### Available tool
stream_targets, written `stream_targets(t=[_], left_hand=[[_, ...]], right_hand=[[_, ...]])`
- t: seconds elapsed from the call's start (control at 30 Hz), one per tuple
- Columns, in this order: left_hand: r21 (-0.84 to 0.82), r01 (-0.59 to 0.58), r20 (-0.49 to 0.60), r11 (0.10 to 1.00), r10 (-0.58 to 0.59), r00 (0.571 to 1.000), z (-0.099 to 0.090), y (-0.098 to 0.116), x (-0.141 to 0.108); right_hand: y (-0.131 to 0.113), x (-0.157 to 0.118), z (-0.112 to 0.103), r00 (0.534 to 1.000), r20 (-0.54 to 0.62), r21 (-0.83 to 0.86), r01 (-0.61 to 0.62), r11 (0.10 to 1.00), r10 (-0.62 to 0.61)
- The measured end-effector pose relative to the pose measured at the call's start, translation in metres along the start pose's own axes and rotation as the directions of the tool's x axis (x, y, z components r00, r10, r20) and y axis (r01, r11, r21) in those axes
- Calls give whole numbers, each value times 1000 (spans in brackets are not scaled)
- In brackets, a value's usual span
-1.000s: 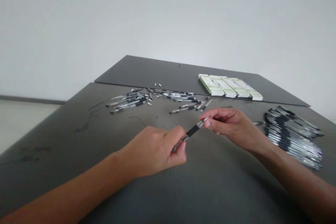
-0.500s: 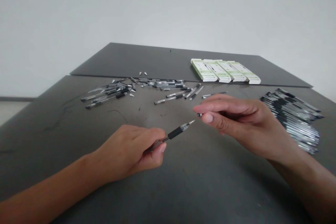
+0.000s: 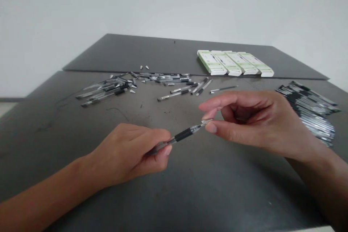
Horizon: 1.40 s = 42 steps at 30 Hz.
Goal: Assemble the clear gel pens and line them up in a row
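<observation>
My left hand (image 3: 138, 152) is closed round the clear barrel of a pen (image 3: 183, 135), whose black grip and tip point up and to the right. At the tip, my right hand (image 3: 247, 119) pinches a small clear tip piece (image 3: 207, 120) between thumb and fingers. The piece meets the pen's point; whether it is seated on it I cannot tell. The rear of the pen is hidden inside my left hand.
Loose pens (image 3: 106, 90) lie in a pile at the back left, more pens (image 3: 174, 79) in the middle. Behind stand flat green-and-white cartons (image 3: 235, 62). A stack of pens (image 3: 312, 112) is at the right, partly behind my right wrist. Small tips (image 3: 144, 67) lie near the table seam.
The small piece in my right hand has come to the pen's point, where a gap was before, and is turned lengthwise. The view has tilted slightly down.
</observation>
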<state>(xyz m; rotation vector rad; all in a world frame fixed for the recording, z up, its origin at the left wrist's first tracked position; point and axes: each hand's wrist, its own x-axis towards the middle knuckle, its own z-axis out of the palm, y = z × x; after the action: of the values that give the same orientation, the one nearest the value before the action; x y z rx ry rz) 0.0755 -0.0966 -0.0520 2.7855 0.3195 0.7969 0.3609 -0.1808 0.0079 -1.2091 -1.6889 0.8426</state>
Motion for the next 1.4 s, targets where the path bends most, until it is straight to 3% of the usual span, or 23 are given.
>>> stream_targets(t=[0.33, 0.67, 1.03, 1.2, 1.4], left_hand=[[70, 20, 0, 997, -20, 1000, -4, 0, 2], [67, 41, 13, 997, -42, 999, -2, -2, 0], [90, 14, 3, 996, -14, 1000, -2, -1, 2], [101, -9, -9, 995, 10, 1000, -4, 0, 1], [104, -2, -21, 995, 4, 1000, -4, 0, 1]], right_hand=[[-5, -3, -7, 996, 17, -169, 89, 982, -87], [-6, -5, -9, 993, -75, -197, 80, 977, -96], [-8, -6, -5, 993, -74, -247, 72, 966, -93], [-10, -3, -6, 985, -141, -190, 76, 979, -103], [-8, -5, -4, 992, -103, -201, 49, 978, -71]])
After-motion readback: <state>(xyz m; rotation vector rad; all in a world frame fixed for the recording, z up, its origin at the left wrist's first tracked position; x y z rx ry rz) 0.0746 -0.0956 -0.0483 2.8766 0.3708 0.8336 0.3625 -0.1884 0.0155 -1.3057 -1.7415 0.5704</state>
